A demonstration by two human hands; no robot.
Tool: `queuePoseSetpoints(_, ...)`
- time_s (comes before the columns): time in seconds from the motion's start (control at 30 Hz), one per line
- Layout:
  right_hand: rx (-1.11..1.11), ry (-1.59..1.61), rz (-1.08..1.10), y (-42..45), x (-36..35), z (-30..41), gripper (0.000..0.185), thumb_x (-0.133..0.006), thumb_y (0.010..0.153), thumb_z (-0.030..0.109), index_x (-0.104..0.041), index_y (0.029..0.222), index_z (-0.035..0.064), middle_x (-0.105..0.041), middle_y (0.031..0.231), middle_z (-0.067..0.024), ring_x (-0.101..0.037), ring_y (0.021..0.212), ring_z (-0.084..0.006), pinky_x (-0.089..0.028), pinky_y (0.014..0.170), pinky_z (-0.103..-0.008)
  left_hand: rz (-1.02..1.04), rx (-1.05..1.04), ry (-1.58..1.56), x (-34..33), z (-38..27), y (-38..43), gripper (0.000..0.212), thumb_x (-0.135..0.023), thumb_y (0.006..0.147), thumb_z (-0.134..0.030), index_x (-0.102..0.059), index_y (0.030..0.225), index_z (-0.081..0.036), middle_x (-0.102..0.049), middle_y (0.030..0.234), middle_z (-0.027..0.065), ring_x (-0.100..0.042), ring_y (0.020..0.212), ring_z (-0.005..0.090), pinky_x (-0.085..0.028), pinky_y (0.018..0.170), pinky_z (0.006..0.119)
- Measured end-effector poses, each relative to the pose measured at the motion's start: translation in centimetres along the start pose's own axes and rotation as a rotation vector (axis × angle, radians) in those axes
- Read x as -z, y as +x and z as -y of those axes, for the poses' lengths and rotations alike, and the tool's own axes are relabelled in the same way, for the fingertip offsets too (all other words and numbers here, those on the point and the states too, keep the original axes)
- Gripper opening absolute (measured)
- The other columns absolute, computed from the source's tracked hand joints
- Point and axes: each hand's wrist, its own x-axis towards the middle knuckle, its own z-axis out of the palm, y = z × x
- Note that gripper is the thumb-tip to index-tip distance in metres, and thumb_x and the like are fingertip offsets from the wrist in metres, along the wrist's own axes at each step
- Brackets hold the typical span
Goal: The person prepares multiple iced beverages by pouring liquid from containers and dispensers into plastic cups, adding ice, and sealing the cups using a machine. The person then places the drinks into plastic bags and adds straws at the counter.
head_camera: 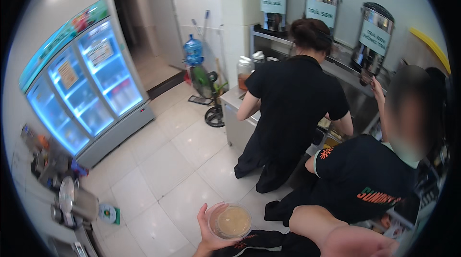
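At the bottom centre, my left hand (209,231) is wrapped round a clear round plastic cup (233,221) with pale tan contents, seen from above. My right hand (363,240) is at the lower right edge, large and blurred; its fingers are partly cut off, and whether it holds anything cannot be told. Beyond the hands, a co-worker in a dark shirt (363,174) raises a hand with a small dark cup (365,78) beside a steel drink dispenser (376,35). Another person in black (299,102) bends over the counter, back turned, hands mostly hidden.
Both people stand close by at the steel counter (234,104). Food trays (329,141) lie between them. A lit glass-door refrigerator (86,84) stands left of an open doorway (144,34). A black fan (215,115) is on the floor; a large steel pot (84,203) and dial scale (108,213) are lower left.
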Motion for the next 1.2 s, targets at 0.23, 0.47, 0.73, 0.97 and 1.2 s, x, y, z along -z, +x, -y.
queuePoseSetpoints(0.23, -0.178, 0.146, 0.431, -7.2, -4.2, 0.8, 0.028, -0.076, 0.086, 0.027, -0.057, 0.098, 0.0115, -0.064, 0.094, -0.0062, -0.054, 0.073, -0.0201, -0.045, 0.061, -0.0347, 0.397, -0.080, -0.068, 7.7, 3.5, 8.3, 0.139, -0.100, 0.057, -0.021, 0.000, 0.153, -0.006, -0.043, 0.140, 0.0282, -0.053, 0.128, 0.0367, -0.043, 0.108, 0.049)
queuePoseSetpoints(0.47, -1.742, -0.215, 0.991, -28.7, -2.3, 7.3, 0.032, -0.072, 0.089, 0.031, -0.065, 0.105, 0.0038, -0.070, 0.089, -0.0127, -0.067, 0.076, -0.0307, -0.055, 0.071, -0.0379, 0.564, -0.111, -0.115, 13.0, 7.3, 11.8, 0.138, -0.100, 0.058, -0.021, -0.001, 0.153, -0.005, -0.043, 0.141, 0.0278, -0.052, 0.129, 0.0368, -0.043, 0.108, 0.050)
queuePoseSetpoints(0.73, -2.904, -0.485, 1.259, -54.7, 13.3, 41.3, 0.074, -0.065, 0.086, 0.064, -0.069, 0.121, -0.0020, -0.070, 0.109, -0.0215, -0.064, 0.114, -0.0337, -0.048, 0.099, -0.0419, 0.664, -0.078, -0.204, 14.5, 9.1, 14.4, 0.137, -0.100, 0.058, -0.020, -0.002, 0.153, -0.006, -0.043, 0.141, 0.0273, -0.051, 0.129, 0.0368, -0.043, 0.108, 0.050)
queuePoseSetpoints(0.97, -3.266, -0.204, 1.015, -46.2, 9.9, 33.3, 0.053, -0.063, 0.092, 0.055, -0.072, 0.098, 0.0037, -0.070, 0.089, -0.0087, -0.062, 0.072, -0.0204, -0.056, 0.064, -0.0379, 0.759, -0.074, -0.273, 14.1, 10.8, 14.9, 0.139, -0.100, 0.055, -0.021, -0.002, 0.153, -0.006, -0.044, 0.139, 0.0250, -0.052, 0.129, 0.0364, -0.043, 0.108, 0.050)
queuePoseSetpoints(1.2, -3.347, -0.150, 0.920, -43.4, 9.8, 31.0, 0.053, -0.062, 0.095, 0.055, -0.070, 0.103, 0.0031, -0.070, 0.092, -0.0088, -0.062, 0.070, -0.0179, -0.056, 0.064, -0.0349, 0.759, -0.052, -0.344, 13.6, 10.8, 15.1, 0.133, -0.099, 0.060, -0.017, -0.004, 0.154, -0.007, -0.043, 0.142, 0.0277, -0.051, 0.130, 0.0362, -0.041, 0.110, 0.049)
